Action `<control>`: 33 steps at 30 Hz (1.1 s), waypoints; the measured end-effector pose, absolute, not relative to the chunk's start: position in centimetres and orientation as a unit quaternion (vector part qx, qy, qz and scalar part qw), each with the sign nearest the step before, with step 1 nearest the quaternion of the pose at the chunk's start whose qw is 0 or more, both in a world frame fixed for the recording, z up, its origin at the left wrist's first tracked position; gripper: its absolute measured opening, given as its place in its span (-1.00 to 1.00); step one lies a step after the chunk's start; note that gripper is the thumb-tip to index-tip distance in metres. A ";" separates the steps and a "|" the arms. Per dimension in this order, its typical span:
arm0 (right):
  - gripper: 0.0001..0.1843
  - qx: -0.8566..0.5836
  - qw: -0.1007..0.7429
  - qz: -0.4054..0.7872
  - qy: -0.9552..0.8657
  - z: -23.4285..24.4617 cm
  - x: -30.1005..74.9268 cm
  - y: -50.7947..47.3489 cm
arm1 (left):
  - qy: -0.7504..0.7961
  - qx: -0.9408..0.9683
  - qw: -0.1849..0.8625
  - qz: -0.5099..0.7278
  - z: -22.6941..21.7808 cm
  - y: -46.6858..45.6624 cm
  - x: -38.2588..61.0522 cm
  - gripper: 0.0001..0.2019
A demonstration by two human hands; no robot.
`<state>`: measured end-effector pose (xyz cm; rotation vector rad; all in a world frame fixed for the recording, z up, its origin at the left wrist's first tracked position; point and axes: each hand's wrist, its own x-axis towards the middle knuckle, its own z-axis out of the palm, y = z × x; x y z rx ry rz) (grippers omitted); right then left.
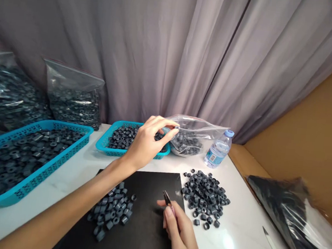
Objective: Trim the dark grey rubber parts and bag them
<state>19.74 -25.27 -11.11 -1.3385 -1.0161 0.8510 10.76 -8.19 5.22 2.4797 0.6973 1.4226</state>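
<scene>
My left hand (147,138) reaches over the small blue basket (102,144), thumb and forefinger pinched on a small grey piece (177,128) in front of the clear zip bag (197,123). Most of that piece is hidden by the fingertips. Low over the black mat (147,220), my right hand (177,229) is closed around a small metal tool (166,197) with a pointed tip; its exact kind is hard to make out. A pile of dark grey plastic rings (113,209) lies on the mat under my left forearm. Another heap of rings (204,194) sits right of the mat.
A large blue basket (47,164) full of rings stands at left, with filled zip bags (74,100) behind it. A water bottle (218,151) stands at the back right. A pointed metal tool (274,248) and a black plastic bag (292,215) lie at right.
</scene>
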 end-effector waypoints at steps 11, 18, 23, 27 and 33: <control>-0.43 -0.548 0.589 0.350 -0.480 -10.5 19.7 -25.2 | 0.216 0.861 0.005 0.461 6.3 -7.1 13.7 -0.65; -0.42 -0.554 0.578 0.412 -0.435 -11.1 20.3 -25.6 | 0.354 0.893 0.040 0.276 2.5 -9.3 4.0 -0.85; -0.47 -0.532 0.573 0.465 -0.415 -10.9 21.0 -25.4 | 0.375 0.906 0.135 0.140 -2.5 -11.0 0.8 -0.83; -0.51 -0.538 0.567 0.468 -0.412 -10.9 21.1 -25.6 | 0.400 0.892 0.153 0.146 -4.1 -12.2 0.9 -0.77; -0.52 -0.544 0.565 0.461 -0.415 -10.9 21.1 -25.8 | 0.419 0.844 0.233 0.239 -4.1 -13.1 1.0 -0.82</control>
